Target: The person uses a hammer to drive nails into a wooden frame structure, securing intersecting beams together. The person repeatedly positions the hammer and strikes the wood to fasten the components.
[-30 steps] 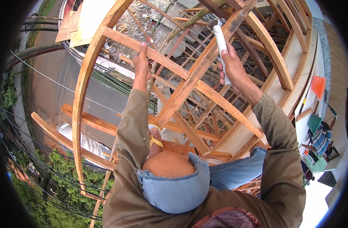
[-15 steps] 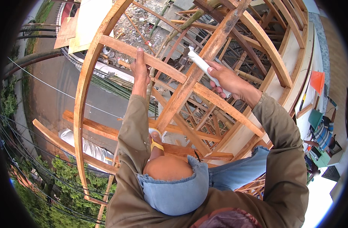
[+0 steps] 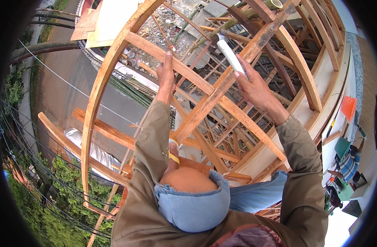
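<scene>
My left hand is closed on a short wooden crosspiece, its thumb lying along the top. At one end the crosspiece meets a curved wooden rib; its other end touches a long straight beam. In my right hand is a hammer with a white handle. Its dark head points away from me, above the frame and apart from the joint. Past the beam, another wooden piece runs toward the right side.
Under the open frame lie bamboo poles and rubble. My foot with a yellow strap is by the beam. Cables and trees are at lower left. A person in a striped shirt is at far right.
The hammer's head has swung up and away from the joint, with my right hand still around the handle. My left hand keeps its hold on the crosspiece. The whole view has shifted slightly.
</scene>
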The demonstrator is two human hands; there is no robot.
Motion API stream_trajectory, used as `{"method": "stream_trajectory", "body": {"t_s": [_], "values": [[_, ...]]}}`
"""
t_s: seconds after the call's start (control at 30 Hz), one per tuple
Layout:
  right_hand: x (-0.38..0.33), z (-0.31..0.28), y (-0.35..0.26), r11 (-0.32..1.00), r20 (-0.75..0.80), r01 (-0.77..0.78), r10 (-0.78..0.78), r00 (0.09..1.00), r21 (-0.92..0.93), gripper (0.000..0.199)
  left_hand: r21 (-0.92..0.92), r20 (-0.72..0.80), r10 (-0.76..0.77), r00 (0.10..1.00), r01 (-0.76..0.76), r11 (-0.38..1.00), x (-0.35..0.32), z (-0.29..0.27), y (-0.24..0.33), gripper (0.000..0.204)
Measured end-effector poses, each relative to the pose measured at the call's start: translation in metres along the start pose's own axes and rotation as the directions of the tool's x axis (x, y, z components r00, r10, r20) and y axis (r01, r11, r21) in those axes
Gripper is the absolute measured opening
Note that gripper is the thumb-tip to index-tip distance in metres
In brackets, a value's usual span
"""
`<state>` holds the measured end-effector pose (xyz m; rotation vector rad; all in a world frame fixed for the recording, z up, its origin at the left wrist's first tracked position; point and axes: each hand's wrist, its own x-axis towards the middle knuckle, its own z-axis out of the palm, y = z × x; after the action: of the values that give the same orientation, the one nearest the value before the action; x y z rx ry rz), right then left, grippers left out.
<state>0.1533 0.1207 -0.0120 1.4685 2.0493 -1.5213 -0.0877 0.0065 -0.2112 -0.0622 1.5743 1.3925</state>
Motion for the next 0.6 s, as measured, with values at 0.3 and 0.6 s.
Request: {"method": "stream_trajectory", "body": {"t_s": [0.3,0.6], "values": [[0.057,0.072,-0.07,0.829,0.04,0.509,-0.514,0.857,-0.23,0.063,-0.252,-0.083,0.043,0.996,-0.063,0.966,-0.001,0.032,-0.032,0.075],[0.118,0.121,-0.117,0.714,0.032,0.479,-0.541,0.84,-0.51,0.062,-0.003,-0.126,0.181,0.975,-0.183,0.983,-0.007,0.037,-0.029,0.068]]}}
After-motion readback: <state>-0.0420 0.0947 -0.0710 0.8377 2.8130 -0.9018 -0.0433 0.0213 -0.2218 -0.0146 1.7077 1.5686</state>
